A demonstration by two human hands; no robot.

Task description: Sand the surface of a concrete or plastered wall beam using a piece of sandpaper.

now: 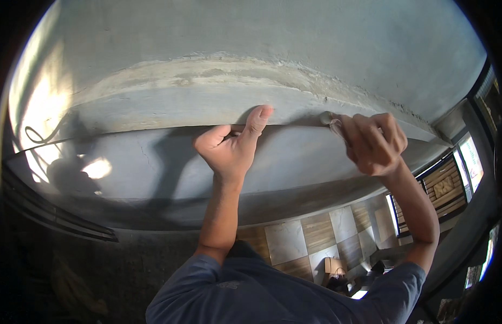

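A long grey plastered ledge [170, 108] runs across the wall in front of me, with rough, pale plaster [202, 73] along its top side. My left hand [229, 148] is at its lower edge, the thumb stretched up against the face. The other fingers of that hand curl in at the edge and are partly hidden. Further right, my right hand [375, 143] is closed around a small tool with a rounded greyish end [327, 117], which meets the ledge near its lower edge. A clear, shiny part shows beside the fingers; the tool's exact kind is unclear.
Below the ledge is a smooth grey wall surface [197, 162] with shadows across it. Checkered floor tiles [286, 240] lie far below, with a brown box [333, 265] and dark objects on them. Slatted wooden furniture [443, 186] stands at the right. Dark rails [56, 213] are at the left.
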